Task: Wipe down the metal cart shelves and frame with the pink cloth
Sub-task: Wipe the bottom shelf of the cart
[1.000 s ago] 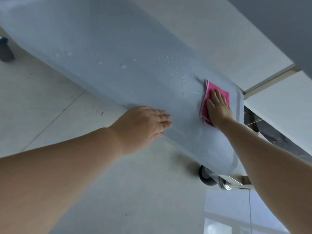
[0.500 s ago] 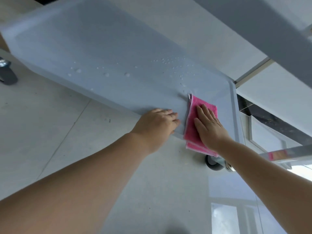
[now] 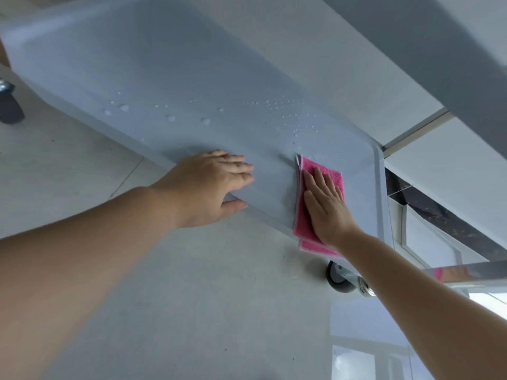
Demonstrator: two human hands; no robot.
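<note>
The cart's lower metal shelf (image 3: 170, 78) is a grey-blue tray running from upper left to lower right, dotted with water drops. A folded pink cloth (image 3: 333, 175) lies on the shelf near its right end and hangs over the near edge. My right hand (image 3: 327, 207) presses flat on the cloth with straight fingers. My left hand (image 3: 208, 187) rests flat on the shelf's near edge to the left of the cloth, thumb under the rim.
A higher shelf of the cart (image 3: 439, 50) crosses the top right overhead. A shiny frame bar (image 3: 472, 272) sits at right. One caster wheel (image 3: 338, 278) stands below the cloth, another caster (image 3: 11, 108) at far left. Pale floor tiles lie below.
My right hand has slid the cloth from the shelf's far right corner toward the near edge, so it now overhangs. My left hand has stayed on the shelf's near edge.
</note>
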